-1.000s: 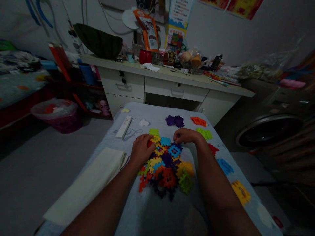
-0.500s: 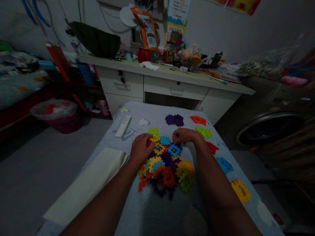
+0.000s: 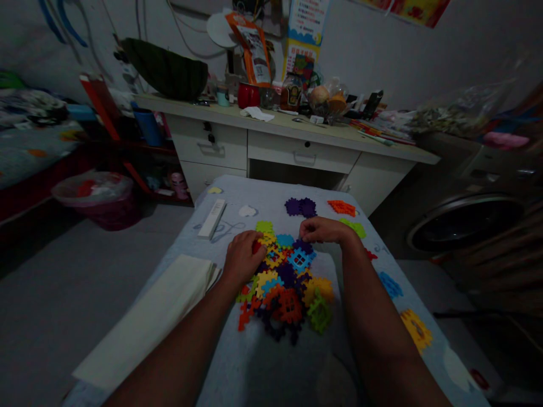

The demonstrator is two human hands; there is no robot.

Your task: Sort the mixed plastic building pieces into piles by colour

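Observation:
A heap of colourful plastic interlocking pieces [image 3: 271,280] with toothed edges lies on the cloth-covered table in front of me. My left hand [image 3: 245,257] rests at the heap's left side, fingers bent, with a red interlocking piece [image 3: 257,246] showing between thumb and forefinger. Over the heap's upper right, my right hand [image 3: 321,230] is closed in a pinch at the top edge of a dark purple interlocking piece [image 3: 304,246]. Just below that sits a blue piece with a window pattern [image 3: 299,259]. The fingertips of both hands are partly hidden.
Sorted by colour, purple [image 3: 300,207], orange [image 3: 341,207], green [image 3: 354,227], blue [image 3: 390,284] and yellow pieces [image 3: 416,329] lie along the far and right sides. A white box [image 3: 212,219] and folded pale cloth [image 3: 156,316] lie left. Behind stands a cluttered desk [image 3: 275,121].
My right hand has risen slightly away from me, and more of the purple piece under its fingers now shows. My left hand has stayed in place.

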